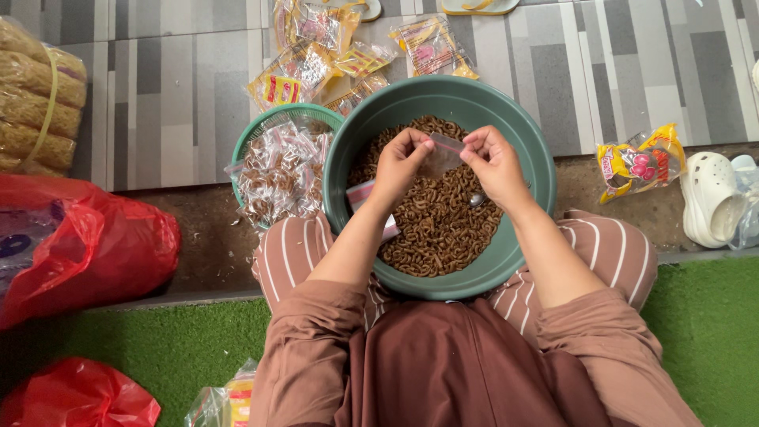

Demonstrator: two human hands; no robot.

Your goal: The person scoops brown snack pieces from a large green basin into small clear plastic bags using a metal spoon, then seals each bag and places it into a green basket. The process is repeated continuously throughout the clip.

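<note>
— Small clear bag [444, 154]: where is it?
— Above the green basin [531, 150] of brown ring snacks [435, 229], pinched between both hands.
— How do the fingers stand?
— Left hand [398, 164] grips its nine o'clock edge, right hand [496, 162] its three o'clock edge, fingertips closed tight.
— Anything unclear?
— A spoon [476, 199] lies half hidden under the right hand; whether the bag holds anything is hard to tell.

Both hands, left hand [401, 162] and right hand [494, 162], pinch the top of a small clear plastic bag [443, 152] over a big green basin [531, 158] full of brown curly snacks [439, 229]. A smaller green basket [261, 126] of filled packets [281, 174] sits touching the basin's left rim, and red plastic bags [87, 245] lie off to the far left.
</note>
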